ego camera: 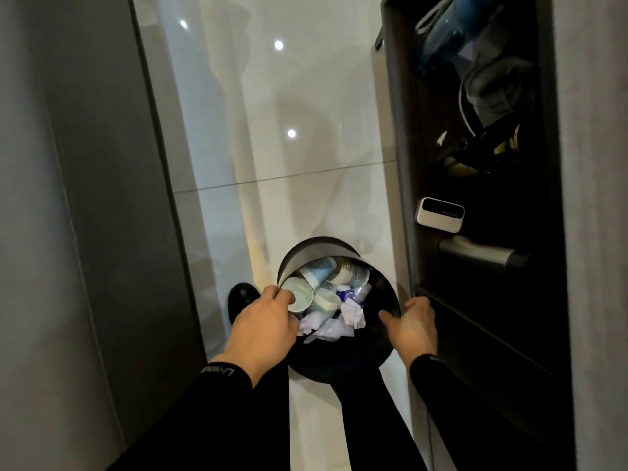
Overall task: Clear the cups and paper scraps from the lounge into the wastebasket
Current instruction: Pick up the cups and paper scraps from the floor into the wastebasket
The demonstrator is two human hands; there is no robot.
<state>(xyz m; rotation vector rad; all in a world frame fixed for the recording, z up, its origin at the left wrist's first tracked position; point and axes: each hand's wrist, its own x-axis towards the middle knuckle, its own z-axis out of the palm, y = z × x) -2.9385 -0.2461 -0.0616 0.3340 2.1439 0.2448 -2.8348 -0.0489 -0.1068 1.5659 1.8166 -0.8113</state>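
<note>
Two black sleeves (217, 396) reach forward from the bottom of the view, ending in bare hands over a round black wastebasket (390, 297) that stands on a glossy white tiled floor (272, 147). The left hand (263, 326) is at the basket's left rim, fingers curled around the rim of a pale blue paper cup (300, 297) that lies on its side at the top of the pile. The right hand (416, 326) is at the basket's right rim, fingers spread and loosely open, holding nothing; whether it touches the rim cannot be told.

Inside the wastebasket, more pale blue and white paper cups (326, 271) lie tumbled toward the far side, and crumpled white paper scraps (343, 319) fill the near side. The basket looks nearly full.

A black shoe toe (243, 295) shows on the floor just left of the basket. A grey wall panel (85, 215) runs along the left. On the right stands a dark open cabinet (404, 164), with a small white device (440, 214) on its shelf and dim, blurred items above.
</note>
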